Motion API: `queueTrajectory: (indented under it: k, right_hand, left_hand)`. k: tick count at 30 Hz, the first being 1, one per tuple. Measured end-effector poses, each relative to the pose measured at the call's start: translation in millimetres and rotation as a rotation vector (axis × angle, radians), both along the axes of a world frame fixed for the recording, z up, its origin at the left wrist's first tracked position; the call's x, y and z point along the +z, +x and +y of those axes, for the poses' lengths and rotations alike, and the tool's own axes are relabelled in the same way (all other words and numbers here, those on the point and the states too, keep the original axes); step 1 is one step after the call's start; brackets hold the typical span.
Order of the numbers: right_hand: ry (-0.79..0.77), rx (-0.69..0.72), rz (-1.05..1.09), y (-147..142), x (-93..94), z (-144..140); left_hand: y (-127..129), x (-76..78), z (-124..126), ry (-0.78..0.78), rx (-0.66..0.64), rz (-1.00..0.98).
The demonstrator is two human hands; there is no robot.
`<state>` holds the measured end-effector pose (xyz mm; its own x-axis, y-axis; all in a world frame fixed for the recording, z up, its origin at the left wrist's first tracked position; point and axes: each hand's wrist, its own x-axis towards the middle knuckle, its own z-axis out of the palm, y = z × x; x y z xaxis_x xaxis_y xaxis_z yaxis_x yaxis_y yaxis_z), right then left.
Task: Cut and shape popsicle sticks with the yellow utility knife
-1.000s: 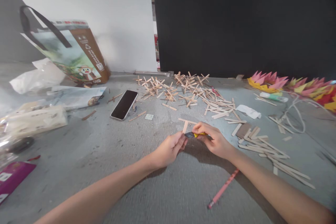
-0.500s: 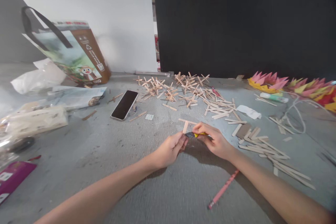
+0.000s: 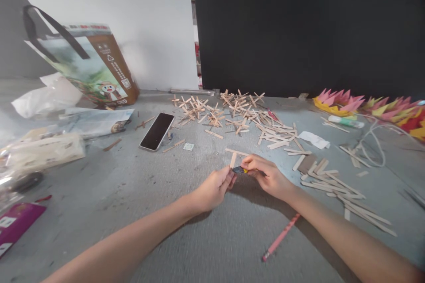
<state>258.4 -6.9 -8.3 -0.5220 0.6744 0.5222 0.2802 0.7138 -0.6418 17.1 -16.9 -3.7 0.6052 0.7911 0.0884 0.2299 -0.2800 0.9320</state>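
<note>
— Start at the left of the grey bench [image 3: 133, 194]. What lies there?

— A magenta flat packet [image 3: 15, 225] at the near edge, clear plastic wrappers [image 3: 43, 152] above it, and a tilted brown printed paper bag with a black strap [image 3: 89, 68]. Further in lies a black smartphone [image 3: 157, 131], face up, with a heap of crossed pale wooden craft sticks [image 3: 232, 112] beyond it.

— And the hands?

— They meet at the centre. The left hand [image 3: 214, 188] has its grip pinched shut on the dark tip of a small yellow-and-black tool [image 3: 241, 170], perhaps a cutter; I cannot tell exactly what it is. The right hand [image 3: 268, 177] closes its grip around the yellow body of the same tool.

— How does that tool lie?

— Its long axis runs left to right, level, just above the bench, bridging the two grips. The dark end points at the left hand, and most of the body is covered by the right fingers. Both hands touch it, so neither is nearer.

— What is close by?

— A single pale wooden craft stick [image 3: 233, 160] lies just beyond the left fingertips, long axis pointing away. A pink striped pencil [image 3: 280, 238] lies under the right forearm, loose flat sticks [image 3: 332, 183] spread further right, and pink and yellow folded paper flowers [image 3: 365, 108] line the far right.
</note>
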Motion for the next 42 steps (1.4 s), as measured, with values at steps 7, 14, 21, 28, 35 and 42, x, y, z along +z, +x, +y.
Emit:
queueTrajectory:
  k: [7,14,21,28,35,42]
  right_hand:
    - [0.05,-0.023,-0.005,-0.6,2.3,-1.4]
    - [0.019,-0.019,0.033,-1.1,4.2,-1.6]
    - [0.056,-0.019,-0.006,-0.7,2.4,-1.2]
    - [0.105,0.003,-0.015,-3.8,4.8,-3.4]
    - [0.043,-0.009,0.003,0.1,1.0,-2.6]
    - [0.022,0.012,0.035,-1.2,1.6,-2.7]
  left_hand:
    - [0.3,-0.5,-1.4,0.012,0.014,0.02]
    - [0.3,0.2,-1.9,-0.014,0.022,-0.054]
    - [0.9,-2.2,-2.7,0.02,0.022,-0.022]
    - [-0.2,-6.7,-1.6,0.069,-0.014,0.007]
    - [-0.2,0.6,-2.2,0.036,-0.001,-0.042]
    - [-0.2,0.5,-2.3,0.001,-0.002,-0.071]
